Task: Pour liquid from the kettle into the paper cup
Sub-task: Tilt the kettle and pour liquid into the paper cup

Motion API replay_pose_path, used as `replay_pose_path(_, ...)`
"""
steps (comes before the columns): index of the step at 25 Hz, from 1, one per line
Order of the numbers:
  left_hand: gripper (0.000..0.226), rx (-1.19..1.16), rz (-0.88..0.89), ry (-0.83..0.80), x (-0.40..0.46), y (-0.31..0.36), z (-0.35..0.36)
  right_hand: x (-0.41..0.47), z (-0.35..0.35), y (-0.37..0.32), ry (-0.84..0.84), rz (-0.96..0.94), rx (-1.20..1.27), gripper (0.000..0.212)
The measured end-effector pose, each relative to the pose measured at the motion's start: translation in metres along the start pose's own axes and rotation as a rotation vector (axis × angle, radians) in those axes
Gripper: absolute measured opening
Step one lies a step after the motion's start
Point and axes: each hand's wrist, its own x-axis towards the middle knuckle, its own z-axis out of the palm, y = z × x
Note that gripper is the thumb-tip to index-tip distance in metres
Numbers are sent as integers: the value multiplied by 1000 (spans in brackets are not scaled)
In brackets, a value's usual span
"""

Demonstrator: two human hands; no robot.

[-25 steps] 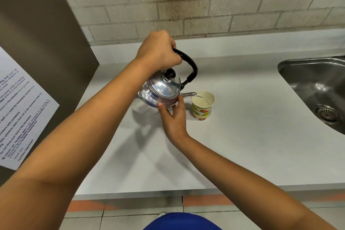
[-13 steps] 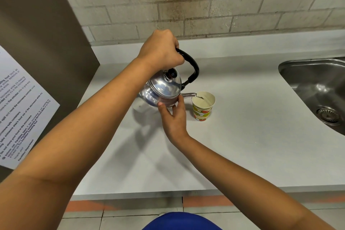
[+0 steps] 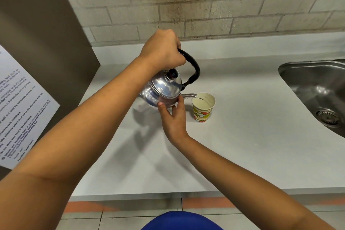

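A shiny metal kettle (image 3: 164, 90) with a black handle hangs tilted above the grey counter (image 3: 242, 136), its spout over the rim of a paper cup (image 3: 203, 107) printed with fruit. My left hand (image 3: 162, 52) is shut on the kettle's handle. My right hand (image 3: 172, 117) has its fingertips pressed against the kettle's lower front side, beside the spout. A thin stream of liquid runs from the spout into the cup. The cup stands upright just right of my right hand.
A steel sink (image 3: 317, 91) with a drain sits at the right edge. A brick wall rises behind the counter. A brown panel with a printed notice (image 3: 20, 110) stands on the left.
Almost nothing has moved. The kettle stays tilted over the cup with both hands in the same hold.
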Motion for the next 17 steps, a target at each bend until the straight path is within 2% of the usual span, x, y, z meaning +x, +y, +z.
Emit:
replay_pose_path(5, 6, 9, 9, 8, 1, 0, 1, 1, 2, 0, 0, -1, -2, 61)
replay_pose_path(17, 9, 23, 19, 0, 2, 2, -3, 1, 4, 0, 1, 5, 16, 62)
